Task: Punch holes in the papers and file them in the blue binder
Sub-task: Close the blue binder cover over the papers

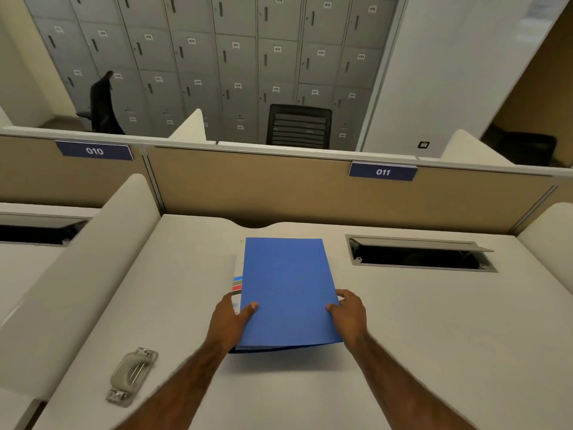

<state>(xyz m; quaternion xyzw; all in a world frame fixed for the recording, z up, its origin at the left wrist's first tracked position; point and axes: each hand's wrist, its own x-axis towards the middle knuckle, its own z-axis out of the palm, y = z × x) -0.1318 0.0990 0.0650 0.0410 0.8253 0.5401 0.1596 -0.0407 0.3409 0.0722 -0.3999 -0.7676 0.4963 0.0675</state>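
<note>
The blue binder (286, 290) lies closed in the middle of the white desk (418, 321), its near edge lifted slightly off the surface. White papers (237, 274) with coloured stripes stick out from under its left side. My left hand (231, 322) grips the binder's near left edge, thumb on top. At the near right edge, my right hand (348, 315) holds it the same way. A grey metal hole punch (131, 376) sits on the desk at the near left, apart from both hands.
An open cable hatch (418, 254) is sunk into the desk at the back right. Padded dividers (102, 259) flank the desk, and a tan partition (279, 187) labelled 011 stands behind. Beyond it are a black chair (299, 127) and grey lockers.
</note>
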